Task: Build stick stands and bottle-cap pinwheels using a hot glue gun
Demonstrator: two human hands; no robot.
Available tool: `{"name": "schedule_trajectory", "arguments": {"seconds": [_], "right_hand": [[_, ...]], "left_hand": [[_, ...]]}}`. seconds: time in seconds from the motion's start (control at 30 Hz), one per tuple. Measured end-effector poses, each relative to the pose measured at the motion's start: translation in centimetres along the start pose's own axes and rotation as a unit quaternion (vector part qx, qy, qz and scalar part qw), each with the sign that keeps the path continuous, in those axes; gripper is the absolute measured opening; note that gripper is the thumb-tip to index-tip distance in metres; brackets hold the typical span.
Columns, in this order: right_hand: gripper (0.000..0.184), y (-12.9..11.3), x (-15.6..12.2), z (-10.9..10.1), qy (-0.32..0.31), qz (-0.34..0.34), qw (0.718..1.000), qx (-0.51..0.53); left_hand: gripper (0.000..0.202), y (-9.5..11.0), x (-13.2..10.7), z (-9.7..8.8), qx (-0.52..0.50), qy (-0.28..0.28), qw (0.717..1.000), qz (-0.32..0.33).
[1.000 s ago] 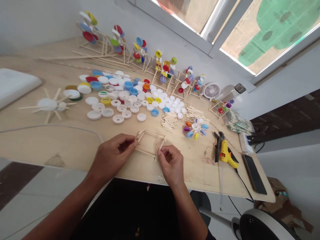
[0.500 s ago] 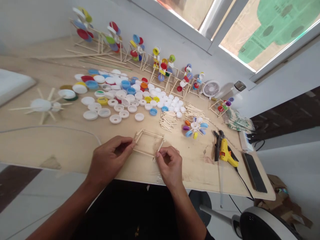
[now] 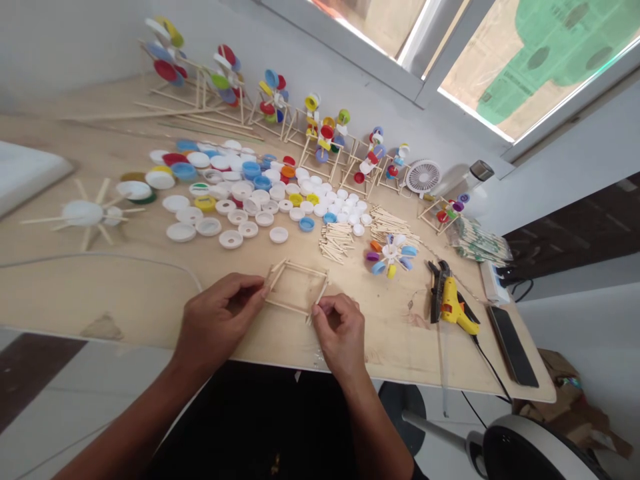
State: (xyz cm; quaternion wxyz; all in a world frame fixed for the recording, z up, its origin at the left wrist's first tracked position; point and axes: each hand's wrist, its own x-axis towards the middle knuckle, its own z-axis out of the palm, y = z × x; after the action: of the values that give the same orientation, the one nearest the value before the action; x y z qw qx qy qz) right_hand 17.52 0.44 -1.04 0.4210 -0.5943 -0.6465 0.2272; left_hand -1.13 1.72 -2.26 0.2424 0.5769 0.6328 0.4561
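Observation:
A small frame of thin wooden sticks [image 3: 289, 307] rests near the table's front edge, between both hands. My left hand [image 3: 220, 320] pinches its left side with thumb and forefinger. On the opposite side, my right hand [image 3: 341, 333] is closed on the right-hand sticks close to the lower corner. Beyond the frame lies a pile of short cut sticks [image 3: 336, 241]. To the right of that pile is a small wheel [image 3: 391, 252] with coloured bottle caps on its spokes.
Many bottle caps [image 3: 231, 239] spread over the table's middle. A yellow glue gun [image 3: 453, 307] and a phone [image 3: 513, 345] lie at right. Finished cap wheels on stick stands [image 3: 327, 143] line the wall near a white fan [image 3: 423, 177]. At left is a spoked white wheel [image 3: 83, 213].
Both hands keep their hold on the stick frame, which stays in place. The view has shifted very slightly.

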Motion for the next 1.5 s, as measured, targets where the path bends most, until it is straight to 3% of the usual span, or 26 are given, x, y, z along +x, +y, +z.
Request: {"name": "schedule_trajectory", "arguments": {"seconds": [1.5], "right_hand": [[0.018,0.43,0.01,0.08,0.001,-0.009,1.000,0.008]], "left_hand": [[0.017,-0.33,0.02,0.02,-0.002,0.016,0.999,0.049]]}}
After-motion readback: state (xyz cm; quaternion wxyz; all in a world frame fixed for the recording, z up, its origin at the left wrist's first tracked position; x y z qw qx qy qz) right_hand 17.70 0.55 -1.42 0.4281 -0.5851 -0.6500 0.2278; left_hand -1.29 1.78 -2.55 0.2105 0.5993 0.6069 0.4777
